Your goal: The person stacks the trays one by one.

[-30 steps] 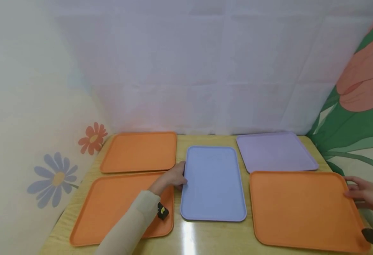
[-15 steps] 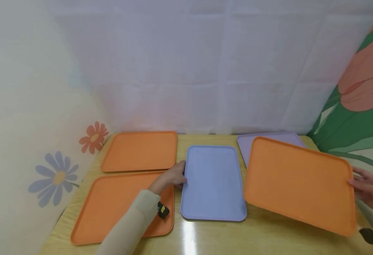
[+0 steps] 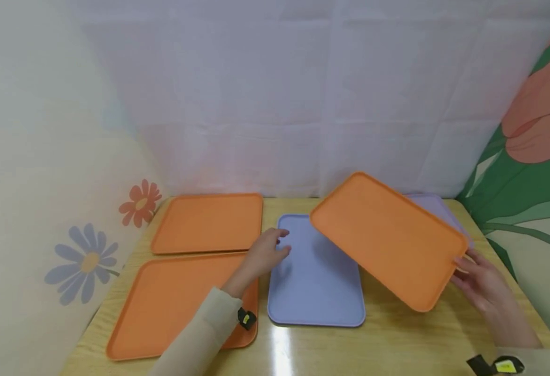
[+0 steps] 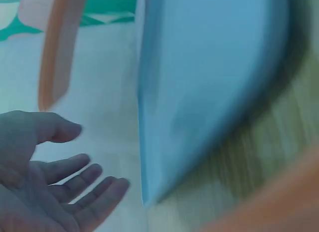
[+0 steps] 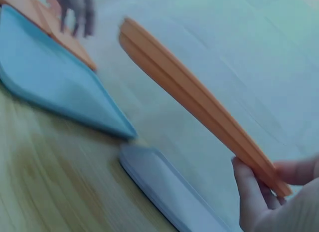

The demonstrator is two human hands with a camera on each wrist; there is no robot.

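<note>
A tray [image 3: 387,240] is being pinched by the right hand [image 3: 487,287]. Opposite, the empty left hand [image 3: 261,255] is arguably being needed underneath.

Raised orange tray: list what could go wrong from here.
The right hand grips the raised orange tray at one end only, so it might tip or slip. The left hand, clear of it, may not catch it. A drop could knock the blue tray, which it partly covers in the head view.

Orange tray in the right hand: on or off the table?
Off, tilted: the right wrist view shows the orange tray clear of the table, one end pinched by the right hand.
</note>
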